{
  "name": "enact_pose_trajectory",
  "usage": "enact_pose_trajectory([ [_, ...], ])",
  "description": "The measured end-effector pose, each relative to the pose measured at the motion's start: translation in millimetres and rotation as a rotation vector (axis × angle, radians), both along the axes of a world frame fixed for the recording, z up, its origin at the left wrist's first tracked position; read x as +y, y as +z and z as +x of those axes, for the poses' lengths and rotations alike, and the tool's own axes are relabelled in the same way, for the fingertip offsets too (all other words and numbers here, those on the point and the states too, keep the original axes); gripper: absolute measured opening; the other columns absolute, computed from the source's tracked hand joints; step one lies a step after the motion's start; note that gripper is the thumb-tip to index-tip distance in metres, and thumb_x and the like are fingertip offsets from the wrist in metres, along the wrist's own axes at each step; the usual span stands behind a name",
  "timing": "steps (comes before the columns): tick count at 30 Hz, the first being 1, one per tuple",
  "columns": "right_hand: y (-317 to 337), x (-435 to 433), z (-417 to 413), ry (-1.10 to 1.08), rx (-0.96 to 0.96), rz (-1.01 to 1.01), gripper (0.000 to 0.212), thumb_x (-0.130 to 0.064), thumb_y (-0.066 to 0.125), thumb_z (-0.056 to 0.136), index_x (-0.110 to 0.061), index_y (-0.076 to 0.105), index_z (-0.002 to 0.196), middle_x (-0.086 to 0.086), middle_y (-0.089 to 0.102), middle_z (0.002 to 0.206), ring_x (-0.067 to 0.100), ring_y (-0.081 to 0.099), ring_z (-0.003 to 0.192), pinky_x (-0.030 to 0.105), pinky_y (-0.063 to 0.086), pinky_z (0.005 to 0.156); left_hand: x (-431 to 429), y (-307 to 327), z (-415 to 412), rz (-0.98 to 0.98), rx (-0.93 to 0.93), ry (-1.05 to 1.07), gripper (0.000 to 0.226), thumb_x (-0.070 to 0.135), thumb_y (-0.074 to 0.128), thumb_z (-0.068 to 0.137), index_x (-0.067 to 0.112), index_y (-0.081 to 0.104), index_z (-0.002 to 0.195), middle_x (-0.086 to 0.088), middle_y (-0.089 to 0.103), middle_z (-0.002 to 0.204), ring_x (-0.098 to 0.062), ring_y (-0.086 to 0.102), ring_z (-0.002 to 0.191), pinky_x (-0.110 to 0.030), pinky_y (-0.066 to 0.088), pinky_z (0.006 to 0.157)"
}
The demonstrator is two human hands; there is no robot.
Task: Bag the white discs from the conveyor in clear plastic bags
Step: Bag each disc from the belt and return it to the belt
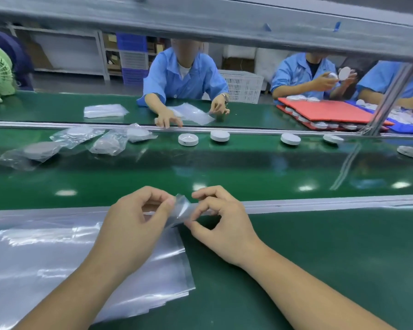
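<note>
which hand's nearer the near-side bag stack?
Left. The left hand is over the bag stack; the right hand is past its right edge. Both pinch one clear bag.

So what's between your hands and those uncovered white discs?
Only bare green belt, seen in the head view. The left hand and right hand pinch a clear bag; the discs lie beyond.

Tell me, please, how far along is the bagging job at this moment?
Done: four bagged discs lie on the conveyor at left. In hand: the left hand and right hand pinch one clear bag by its edge, seemingly opening it; no disc is inside. Left: five bare discs wait further right, and a stack of empty bags lies under the left forearm.
</note>
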State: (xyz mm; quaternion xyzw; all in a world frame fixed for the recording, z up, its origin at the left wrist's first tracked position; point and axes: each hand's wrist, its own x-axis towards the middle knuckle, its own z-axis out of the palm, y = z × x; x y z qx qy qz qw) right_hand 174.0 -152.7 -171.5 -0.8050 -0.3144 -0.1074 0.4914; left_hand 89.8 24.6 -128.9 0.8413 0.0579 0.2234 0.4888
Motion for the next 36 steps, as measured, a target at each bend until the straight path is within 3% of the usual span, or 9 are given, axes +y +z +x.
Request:
enact_pose_trajectory([
  [6,4,0,-1,0.092,0.006,-0.118,0.014,-0.04,0.075,0.078,-0.046,0.077,0.09,-0.03,0.051,0.136,0.0,0.05,0.129,0.012,0.04,0.101,-7,-7,0,0.074,0.044,-0.128,0.011,0.033,0.066,0.093,0.038,0.07,0.085,0.025,0.073,0.087,0.007,0.068,0.085,-0.01,0.046,0.07],
  [9,2,0,0,0.093,0.011,-0.151,0.012,-0.037,0.077,0.079,-0.045,0.078,0.088,-0.032,0.049,0.137,-0.003,0.047,0.132,0.013,0.038,0.101,-6,-9,-1,0.093,0.055,-0.152,0.01,0.033,0.066,0.095,0.04,0.069,0.088,0.026,0.073,0.088,0.006,0.069,0.087,-0.025,0.053,0.078],
  [14,1,0,1,0.079,0.012,-0.2,0.003,-0.039,0.077,0.082,-0.04,0.079,0.084,-0.033,0.05,0.137,-0.006,0.044,0.134,0.012,0.035,0.101,-5,-13,-1,0.262,0.111,-0.123,0.003,0.045,0.062,0.093,0.047,0.064,0.093,0.034,0.069,0.088,0.007,0.065,0.089,-0.035,0.056,0.08],
  [17,3,0,0,0.08,0.013,-0.207,0.006,-0.041,0.076,0.082,-0.043,0.079,0.087,-0.033,0.052,0.134,-0.005,0.045,0.134,0.01,0.034,0.102,-6,-13,-2,0.286,0.121,-0.096,0.004,0.047,0.058,0.094,0.049,0.061,0.094,0.034,0.068,0.088,0.006,0.065,0.088,-0.036,0.056,0.078],
  [20,4,0,0,0.065,0.013,-0.218,0.007,-0.035,0.077,0.082,-0.039,0.077,0.076,-0.03,0.056,0.129,-0.004,0.049,0.129,0.012,0.036,0.099,-10,-13,-7,0.354,0.118,-0.108,0.013,0.056,0.05,0.095,0.05,0.059,0.101,0.037,0.067,0.095,0.01,0.063,0.094,-0.032,0.056,0.08],
  [22,5,-1,0,0.067,0.035,-0.236,0.018,-0.03,0.077,0.08,-0.043,0.071,0.07,-0.03,0.057,0.127,-0.004,0.051,0.126,0.014,0.037,0.098,-14,-18,-11,0.481,0.113,-0.082,0.027,0.066,0.037,0.095,0.052,0.053,0.111,0.034,0.067,0.098,0.009,0.062,0.096,-0.029,0.055,0.079],
  [25,3,-1,1,0.071,0.035,-0.313,0.011,-0.034,0.074,0.08,-0.041,0.072,0.071,-0.032,0.052,0.131,-0.007,0.046,0.128,0.01,0.034,0.098,-17,-25,-12,0.717,0.102,0.0,0.034,0.067,0.024,0.096,0.051,0.045,0.117,0.021,0.065,0.097,-0.001,0.06,0.091,-0.03,0.052,0.076],
  [29,-2,-1,2,0.083,0.017,-0.368,0.013,-0.044,0.065,0.079,-0.036,0.076,0.08,-0.034,0.049,0.132,-0.011,0.038,0.131,0.009,0.03,0.102,-17,-28,-11,0.783,0.122,0.008,0.031,0.061,0.025,0.099,0.046,0.047,0.116,0.019,0.061,0.096,-0.006,0.055,0.093,-0.03,0.048,0.078],
  [36,-2,1,0,0.081,0.003,-0.383,0.012,-0.055,0.052,0.075,-0.051,0.059,0.065,-0.033,0.049,0.132,-0.013,0.035,0.13,0.018,0.034,0.105,-19,-31,-10,0.784,0.112,0.004,0.025,0.054,0.033,0.102,0.042,0.053,0.11,0.019,0.063,0.095,-0.008,0.053,0.094,-0.03,0.045,0.08],
])
